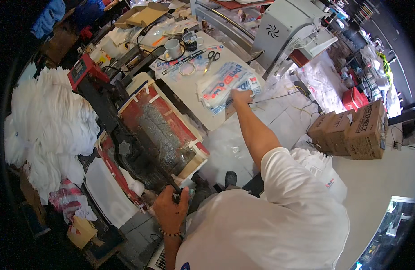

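A person in a white shirt works at a cluttered bench, seen from above. The left hand (171,209) is clenched around the black handle (175,188) of a heat press (158,135), whose single red-framed platen lies open with a silvery sheet across it. The right hand (241,96) reaches out at full arm's length and rests on a stack of printed transfer sheets (225,85) in red, blue and white, fingers pressed down on the stack's near edge; whether they pinch a sheet cannot be told. The stack lies on a white tabletop (196,101), just right of the press.

On that same tabletop sit one pair of black-handled scissors (212,58), one ring of clear tape (187,68) and two mugs: one white mug (172,47) and one darker mug (190,40) behind it. To the right, three brown cardboard boxes (351,128) stand side by side on the floor. A large heap of white garments (50,121) fills the left side of the bench, and a grey machine housing (284,31) rises beyond the tabletop.
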The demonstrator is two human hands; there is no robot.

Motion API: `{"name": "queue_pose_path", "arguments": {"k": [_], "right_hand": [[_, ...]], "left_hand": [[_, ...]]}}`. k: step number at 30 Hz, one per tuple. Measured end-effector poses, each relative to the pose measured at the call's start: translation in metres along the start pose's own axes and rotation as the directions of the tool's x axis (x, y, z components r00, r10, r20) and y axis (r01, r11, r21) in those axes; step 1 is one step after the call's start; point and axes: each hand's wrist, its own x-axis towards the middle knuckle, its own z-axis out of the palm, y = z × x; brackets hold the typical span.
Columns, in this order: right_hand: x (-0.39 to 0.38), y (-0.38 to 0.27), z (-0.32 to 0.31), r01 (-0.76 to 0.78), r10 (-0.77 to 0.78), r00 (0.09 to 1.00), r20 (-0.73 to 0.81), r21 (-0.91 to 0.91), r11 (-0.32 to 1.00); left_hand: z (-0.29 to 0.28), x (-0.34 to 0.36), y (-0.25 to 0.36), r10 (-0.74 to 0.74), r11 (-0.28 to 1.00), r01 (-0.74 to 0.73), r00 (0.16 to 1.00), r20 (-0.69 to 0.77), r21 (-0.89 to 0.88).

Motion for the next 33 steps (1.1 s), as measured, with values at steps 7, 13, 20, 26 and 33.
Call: {"name": "queue_pose_path", "arguments": {"k": [7, 13, 20, 26, 33], "right_hand": [[0.003, -0.006, -0.005, 0.079, -0.079, 0.997, 0.004, -0.03, 0.996], [0.008, -0.005, -0.005, 0.053, -0.052, 0.993, 0.103, -0.015, 0.998], [0.011, 0.004, -0.013, 0.255, -0.258, 0.966, -0.016, -0.1, 0.962], [-0.19, -0.053, -0.08, 0.839, -0.876, 0.164, 0.453, 0.402, 0.365], [-0.37, -0.021, -0.171, 0.692, -0.693, -0.599, 0.402, 0.695, -0.196]], "left_hand": [[0.002, -0.002, -0.001, -0.018, 0.999, 0.018, 1.0, -0.003, -0.027], [-0.001, -0.002, 0.002, -0.035, 0.999, 0.035, 0.999, -0.006, -0.035], [-0.004, 0.0, 0.003, -0.053, 0.992, 0.053, 0.999, -0.001, -0.111], [-0.024, 0.005, -0.023, -0.032, 0.894, 0.023, 0.999, -0.014, -0.448], [-0.048, 0.087, -0.1, 0.054, 0.99, -0.109, 0.879, -0.474, -0.09]]}}
